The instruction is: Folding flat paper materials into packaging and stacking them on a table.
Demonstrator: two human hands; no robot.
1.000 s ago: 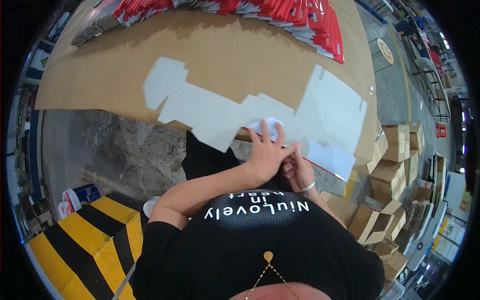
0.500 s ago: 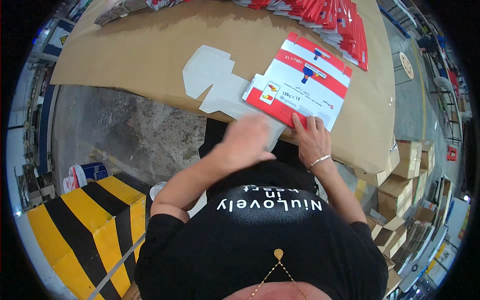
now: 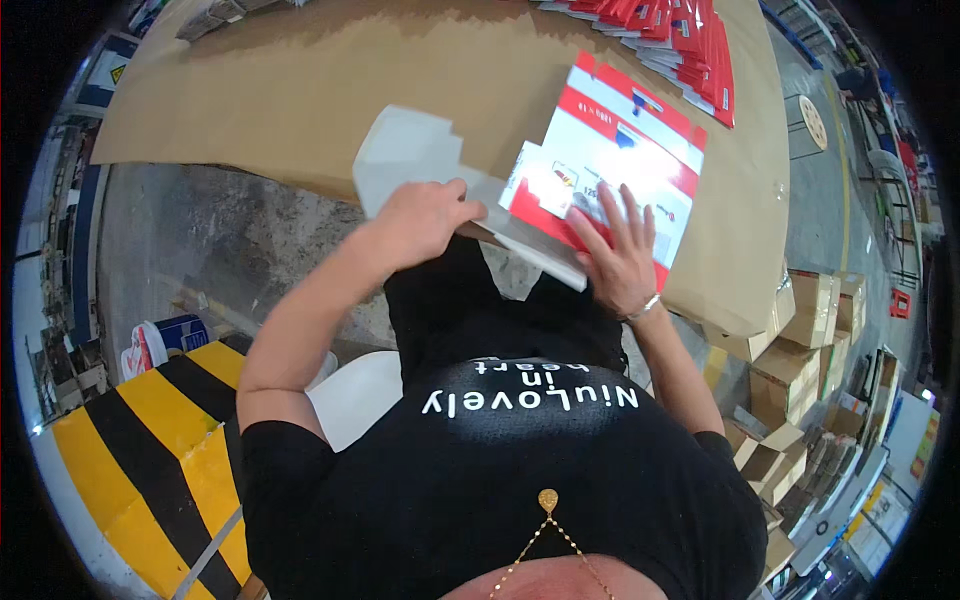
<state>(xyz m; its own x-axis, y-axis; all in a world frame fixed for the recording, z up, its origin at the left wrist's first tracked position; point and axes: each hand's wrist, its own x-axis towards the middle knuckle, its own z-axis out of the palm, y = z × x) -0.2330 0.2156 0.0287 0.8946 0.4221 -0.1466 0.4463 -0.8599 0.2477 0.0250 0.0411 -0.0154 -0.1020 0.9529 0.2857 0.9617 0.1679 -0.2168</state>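
Observation:
A flat carton blank lies at the table's near edge, its red, white and blue printed panel (image 3: 640, 150) to the right and its plain white inner side (image 3: 405, 150) to the left. My left hand (image 3: 425, 220) is closed on the near edge of the white part, which is tilted up and blurred by motion. My right hand (image 3: 625, 250) rests on the lower part of the printed panel with its fingers spread, pressing nothing between them. A white strip of the blank sticks out past the table edge between my hands.
Fanned stacks of red and white flat cartons (image 3: 690, 50) lie at the table's far right. Brown paper (image 3: 250, 110) covers the table. Cardboard boxes (image 3: 785, 380) stand on the floor at right. A yellow-and-black striped block (image 3: 150, 450) and a bucket (image 3: 170, 340) are at left.
My left hand has moved left and away from my body and has taken hold of the white part, lifting its edge. My right hand has slid up onto the printed panel, fingers spreading.

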